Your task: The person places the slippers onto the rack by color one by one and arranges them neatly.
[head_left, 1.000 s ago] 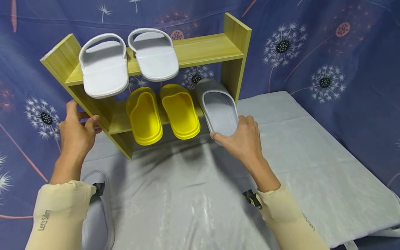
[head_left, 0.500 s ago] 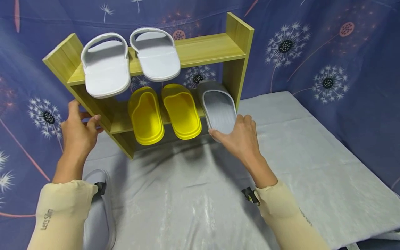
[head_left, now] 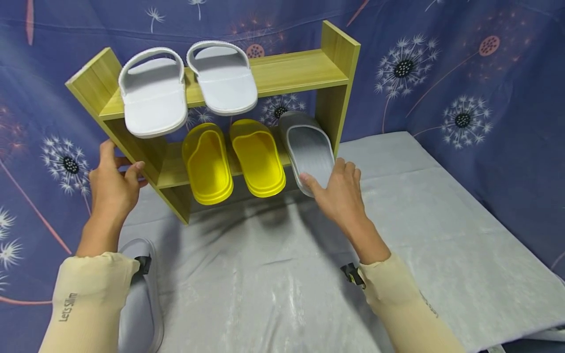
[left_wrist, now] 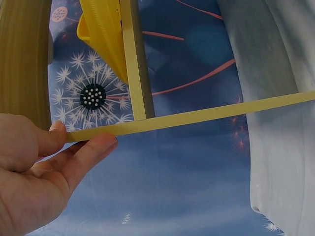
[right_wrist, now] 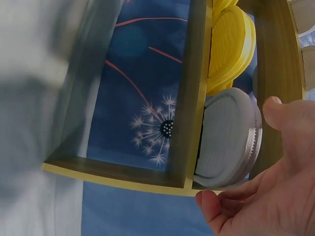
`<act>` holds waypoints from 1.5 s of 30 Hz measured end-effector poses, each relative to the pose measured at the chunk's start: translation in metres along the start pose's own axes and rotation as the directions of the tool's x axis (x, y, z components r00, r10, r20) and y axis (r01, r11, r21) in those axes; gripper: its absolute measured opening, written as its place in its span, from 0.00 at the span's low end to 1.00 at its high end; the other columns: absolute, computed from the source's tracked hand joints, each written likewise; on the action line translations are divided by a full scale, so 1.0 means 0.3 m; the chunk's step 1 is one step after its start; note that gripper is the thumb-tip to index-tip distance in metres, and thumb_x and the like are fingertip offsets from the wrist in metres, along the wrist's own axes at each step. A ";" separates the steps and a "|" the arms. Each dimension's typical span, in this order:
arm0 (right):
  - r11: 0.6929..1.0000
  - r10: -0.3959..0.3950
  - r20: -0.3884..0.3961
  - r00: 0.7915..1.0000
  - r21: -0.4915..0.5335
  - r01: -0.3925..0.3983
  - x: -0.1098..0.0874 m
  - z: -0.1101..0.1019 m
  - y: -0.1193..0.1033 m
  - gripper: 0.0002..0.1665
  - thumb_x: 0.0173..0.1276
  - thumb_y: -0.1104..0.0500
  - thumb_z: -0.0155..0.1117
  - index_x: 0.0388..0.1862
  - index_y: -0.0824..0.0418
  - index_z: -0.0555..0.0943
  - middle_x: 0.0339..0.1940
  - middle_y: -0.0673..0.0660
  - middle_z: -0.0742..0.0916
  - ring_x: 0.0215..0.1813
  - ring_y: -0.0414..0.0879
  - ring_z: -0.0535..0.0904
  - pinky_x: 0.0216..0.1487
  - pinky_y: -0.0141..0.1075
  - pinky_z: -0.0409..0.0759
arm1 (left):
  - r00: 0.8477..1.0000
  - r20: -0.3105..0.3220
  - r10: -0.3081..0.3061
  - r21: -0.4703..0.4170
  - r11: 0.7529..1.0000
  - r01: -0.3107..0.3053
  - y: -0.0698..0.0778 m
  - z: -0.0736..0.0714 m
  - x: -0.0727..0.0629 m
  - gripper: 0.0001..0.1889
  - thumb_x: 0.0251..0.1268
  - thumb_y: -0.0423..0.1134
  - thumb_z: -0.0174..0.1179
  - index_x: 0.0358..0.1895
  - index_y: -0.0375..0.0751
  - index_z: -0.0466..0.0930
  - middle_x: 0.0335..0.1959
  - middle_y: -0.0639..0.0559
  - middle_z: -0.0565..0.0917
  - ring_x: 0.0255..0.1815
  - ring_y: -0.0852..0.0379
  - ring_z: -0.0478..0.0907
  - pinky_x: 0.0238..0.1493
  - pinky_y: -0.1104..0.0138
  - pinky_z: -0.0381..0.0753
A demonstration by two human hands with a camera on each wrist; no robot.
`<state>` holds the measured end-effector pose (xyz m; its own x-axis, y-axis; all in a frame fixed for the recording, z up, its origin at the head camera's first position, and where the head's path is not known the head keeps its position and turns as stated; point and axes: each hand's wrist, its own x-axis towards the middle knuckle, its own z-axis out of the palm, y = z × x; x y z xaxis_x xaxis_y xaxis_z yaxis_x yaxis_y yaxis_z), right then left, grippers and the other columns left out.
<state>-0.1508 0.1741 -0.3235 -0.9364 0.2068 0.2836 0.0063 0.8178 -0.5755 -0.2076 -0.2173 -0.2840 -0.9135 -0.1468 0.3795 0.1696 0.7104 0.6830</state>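
A wood-look shoe rack [head_left: 304, 68] stands against the curtain. My left hand [head_left: 114, 186] pinches its left side panel, thumb on the front edge; the left wrist view shows the fingers [left_wrist: 96, 150] at that panel. My right hand [head_left: 342, 196] is around the heel of a grey slipper [head_left: 311, 152] at the lower shelf's right end. Its thumb lies over the footbed in the head view, and its fingers are at the slipper's right side, by the rack's side edge in the right wrist view. Two yellow slippers [head_left: 258, 159] stand left of the grey one.
Two white sandals [head_left: 154, 108] with back straps sit on the upper shelf, heels jutting over its front. A grey shoe [head_left: 140, 309] lies on the grey cloth [head_left: 247, 294], partly behind my left sleeve. A blue dandelion-print curtain [head_left: 476, 78] closes off the back and sides.
The grey slipper's heel has moved slightly back toward the rack. My right thumb has shifted from the heel's rim up over the footbed. My left hand stays on the side panel.
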 end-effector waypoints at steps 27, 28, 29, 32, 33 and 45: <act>0.979 -0.199 -0.227 0.953 -0.015 0.201 -0.324 0.007 -0.149 0.60 0.62 0.24 0.47 0.71 0.73 0.52 0.49 0.70 0.69 0.48 0.62 0.70 0.43 0.54 0.81 | 0.997 0.059 -0.045 -0.020 0.999 0.046 0.002 -0.010 0.000 0.27 0.75 0.40 0.47 0.73 0.55 0.51 0.59 0.32 0.75 0.48 0.35 0.81 0.28 0.85 0.80; 0.973 -0.226 -0.217 0.950 -0.015 0.229 -0.341 0.023 -0.163 0.61 0.62 0.23 0.45 0.71 0.73 0.52 0.49 0.70 0.69 0.48 0.61 0.70 0.43 0.54 0.81 | 0.997 0.059 -0.043 -0.018 0.999 0.044 0.002 -0.010 0.000 0.27 0.75 0.40 0.48 0.73 0.55 0.51 0.59 0.32 0.75 0.47 0.35 0.81 0.28 0.85 0.80; 0.967 -0.253 -0.206 0.945 -0.015 0.255 -0.357 0.040 -0.177 0.61 0.62 0.23 0.42 0.71 0.73 0.53 0.49 0.69 0.69 0.47 0.61 0.70 0.43 0.52 0.82 | 0.998 0.057 -0.040 -0.013 0.999 0.041 0.002 -0.010 0.001 0.27 0.75 0.40 0.48 0.72 0.54 0.51 0.58 0.32 0.75 0.47 0.35 0.81 0.28 0.85 0.80; 0.947 -0.322 -0.139 0.936 -0.032 0.321 -0.397 0.099 -0.217 0.61 0.63 0.23 0.38 0.71 0.74 0.53 0.48 0.67 0.70 0.46 0.57 0.70 0.45 0.48 0.82 | 0.998 0.046 -0.040 0.006 0.999 0.039 0.000 -0.013 0.001 0.27 0.75 0.40 0.48 0.72 0.53 0.52 0.57 0.33 0.76 0.45 0.37 0.81 0.28 0.85 0.80; 0.941 -0.339 -0.111 0.934 -0.039 0.337 -0.407 0.120 -0.230 0.60 0.63 0.23 0.38 0.71 0.74 0.53 0.46 0.65 0.70 0.44 0.56 0.70 0.44 0.46 0.81 | 0.998 0.043 -0.041 0.010 0.999 0.040 -0.001 -0.014 0.001 0.27 0.75 0.40 0.48 0.72 0.52 0.52 0.57 0.33 0.76 0.45 0.38 0.81 0.28 0.84 0.80; 0.892 -0.420 0.226 0.879 -0.078 0.446 -0.503 0.350 -0.380 0.62 0.63 0.22 0.43 0.72 0.75 0.54 0.57 0.68 0.72 0.54 0.56 0.74 0.53 0.38 0.82 | 0.999 0.045 -0.029 -0.013 0.999 0.029 0.004 -0.007 0.003 0.26 0.75 0.40 0.48 0.71 0.49 0.52 0.57 0.32 0.76 0.46 0.35 0.81 0.28 0.84 0.81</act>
<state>-0.0470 -0.0067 -0.3813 -0.9049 -0.2829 0.3180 -0.3847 0.8633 -0.3268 -0.2074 -0.2182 -0.2816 -0.9337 -0.1360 0.3311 0.1475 0.6966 0.7021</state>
